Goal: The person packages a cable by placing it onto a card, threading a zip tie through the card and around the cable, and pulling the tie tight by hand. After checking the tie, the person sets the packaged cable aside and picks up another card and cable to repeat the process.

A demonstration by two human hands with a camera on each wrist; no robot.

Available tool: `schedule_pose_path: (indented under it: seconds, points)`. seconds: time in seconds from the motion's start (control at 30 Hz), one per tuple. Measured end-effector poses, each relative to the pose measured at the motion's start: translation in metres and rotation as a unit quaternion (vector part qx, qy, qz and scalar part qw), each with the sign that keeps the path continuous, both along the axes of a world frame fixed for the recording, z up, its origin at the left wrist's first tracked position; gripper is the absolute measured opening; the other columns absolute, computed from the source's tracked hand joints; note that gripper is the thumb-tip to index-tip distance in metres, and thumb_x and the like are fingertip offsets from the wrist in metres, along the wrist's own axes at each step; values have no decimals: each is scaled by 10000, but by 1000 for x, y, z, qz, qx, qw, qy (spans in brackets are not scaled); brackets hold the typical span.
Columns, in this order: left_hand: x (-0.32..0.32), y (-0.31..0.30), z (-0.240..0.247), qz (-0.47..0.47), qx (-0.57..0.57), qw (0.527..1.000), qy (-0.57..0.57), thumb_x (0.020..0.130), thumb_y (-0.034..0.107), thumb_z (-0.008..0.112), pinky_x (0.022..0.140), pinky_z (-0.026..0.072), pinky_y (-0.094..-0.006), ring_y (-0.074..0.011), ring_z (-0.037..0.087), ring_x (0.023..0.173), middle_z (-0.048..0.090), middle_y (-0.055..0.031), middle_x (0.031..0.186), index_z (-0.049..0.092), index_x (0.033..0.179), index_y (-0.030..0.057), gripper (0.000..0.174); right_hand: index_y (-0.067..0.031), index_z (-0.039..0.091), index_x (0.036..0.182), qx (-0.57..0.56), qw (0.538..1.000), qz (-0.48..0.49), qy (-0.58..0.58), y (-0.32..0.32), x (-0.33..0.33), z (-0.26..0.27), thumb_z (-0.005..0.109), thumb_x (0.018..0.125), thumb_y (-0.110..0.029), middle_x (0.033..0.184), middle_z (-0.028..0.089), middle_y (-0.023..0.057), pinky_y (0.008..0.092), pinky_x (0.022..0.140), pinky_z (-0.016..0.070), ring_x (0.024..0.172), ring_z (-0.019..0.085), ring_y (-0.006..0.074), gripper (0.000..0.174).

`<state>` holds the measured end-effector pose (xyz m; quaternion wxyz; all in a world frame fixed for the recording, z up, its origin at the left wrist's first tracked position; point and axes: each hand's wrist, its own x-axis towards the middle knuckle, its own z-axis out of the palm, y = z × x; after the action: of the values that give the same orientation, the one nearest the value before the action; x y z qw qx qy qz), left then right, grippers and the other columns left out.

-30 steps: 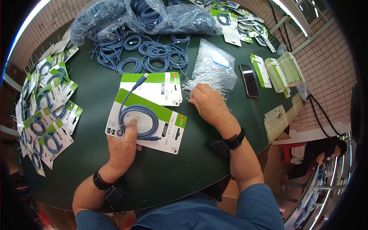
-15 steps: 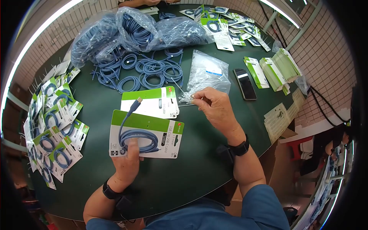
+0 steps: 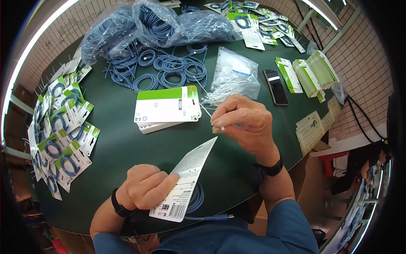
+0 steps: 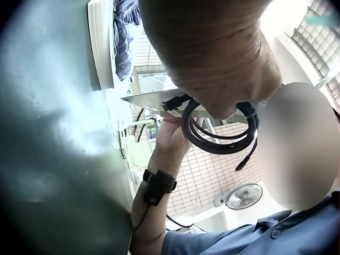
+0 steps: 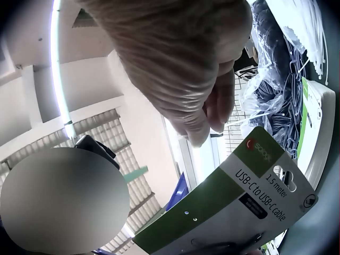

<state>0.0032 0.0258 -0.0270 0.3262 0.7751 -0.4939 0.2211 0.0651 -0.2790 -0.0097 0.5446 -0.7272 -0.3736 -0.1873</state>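
Dark green table (image 3: 105, 156). Left: overlapping heap of carded cables (image 3: 69, 125). Far: clear plastic bagging full of blue cables (image 3: 144, 25), loose cable coils (image 3: 171, 70) just nearer. Middle: stack of printed cards (image 3: 154, 108). Right of that: clear bag (image 3: 237, 63), white ties (image 3: 218, 95) at its near end, phone (image 3: 276, 87), green-and-white card stacks (image 3: 305, 78). Far right: second carded heap (image 3: 262, 27). Near right edge: paper sheets (image 3: 312, 129), probably; print unreadable.
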Motion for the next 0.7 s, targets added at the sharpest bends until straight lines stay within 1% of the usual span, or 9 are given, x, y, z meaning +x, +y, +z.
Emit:
schedule_pose_path:
  seconds: [0.07, 0.1, 0.17, 0.23, 0.3, 0.33, 0.43, 0.5, 0.7]
  points:
    - [-1, 2, 1, -38, 35, 997, -51, 763, 182, 836, 537, 477, -318, -195, 649, 650, 679, -69, 763, 718, 1038, 25, 338, -30, 749, 940, 34, 999, 29, 14, 4, -6, -1, 818, 818, 80, 943, 742, 136, 301, 687, 545, 794, 704, 207, 178]
    - [-3, 2, 1, -28, 40, 999, -25, 763, 182, 836, 537, 477, -318, -195, 649, 650, 679, -69, 763, 718, 1038, 25, 338, -25, 737, 948, 52, 998, 35, 31, 6, -10, 0, 818, 825, 66, 932, 738, 148, 298, 667, 539, 772, 702, 209, 173]
    - [-9, 0, 0, -38, 47, 996, -71, 782, 187, 831, 525, 461, -312, -169, 614, 639, 663, -53, 792, 712, 1124, 74, 379, -21, 726, 956, 80, 992, 53, 77, 12, -21, 0, 817, 833, 53, 920, 735, 159, 294, 646, 533, 750, 700, 211, 171]
    - [-15, 0, -3, -35, 54, 996, -57, 783, 197, 835, 523, 455, -305, -159, 603, 637, 659, -49, 803, 708, 1144, 89, 398, -26, 696, 978, 116, 986, 73, 95, 16, -26, 3, 813, 871, 7, 901, 734, 167, 286, 617, 534, 710, 693, 207, 162]
    - [-14, -3, -5, -59, 53, 993, -88, 785, 216, 842, 517, 444, -291, -139, 580, 633, 651, -41, 825, 700, 1184, 119, 435, -30, 690, 984, 104, 984, 105, 95, 18, -26, 6, 814, 881, -10, 899, 736, 168, 282, 608, 533, 712, 702, 204, 162]
    - [-11, -5, -8, -55, 57, 994, -80, 785, 216, 842, 517, 444, -291, -139, 580, 633, 651, -41, 825, 700, 1184, 119, 435, -33, 685, 990, 84, 985, 128, 81, 18, -26, 7, 815, 891, -28, 897, 739, 168, 278, 599, 532, 713, 712, 202, 163]
    - [-3, -14, -16, -82, -31, 983, -161, 752, 206, 797, 454, 285, -229, -65, 443, 563, 389, 69, 663, 759, 1115, 52, 396, -37, 679, 987, 63, 981, 170, 76, 21, -29, 7, 814, 906, -50, 894, 745, 164, 270, 580, 524, 714, 730, 196, 158]
    - [-5, -14, -17, -84, -31, 984, -154, 738, 208, 792, 454, 282, -229, -64, 437, 561, 386, 71, 662, 762, 1109, 50, 404, -40, 677, 970, 53, 974, 204, 84, 23, -30, 6, 811, 915, -59, 892, 751, 156, 261, 559, 511, 713, 747, 190, 145]
    - [-6, -15, -18, -89, -38, 984, -148, 694, 218, 765, 453, 276, -229, -62, 415, 552, 373, 75, 655, 769, 1084, 37, 430, -38, 678, 967, 65, 972, 213, 79, 31, -31, 3, 812, 913, -62, 882, 760, 151, 259, 548, 492, 719, 759, 184, 146]
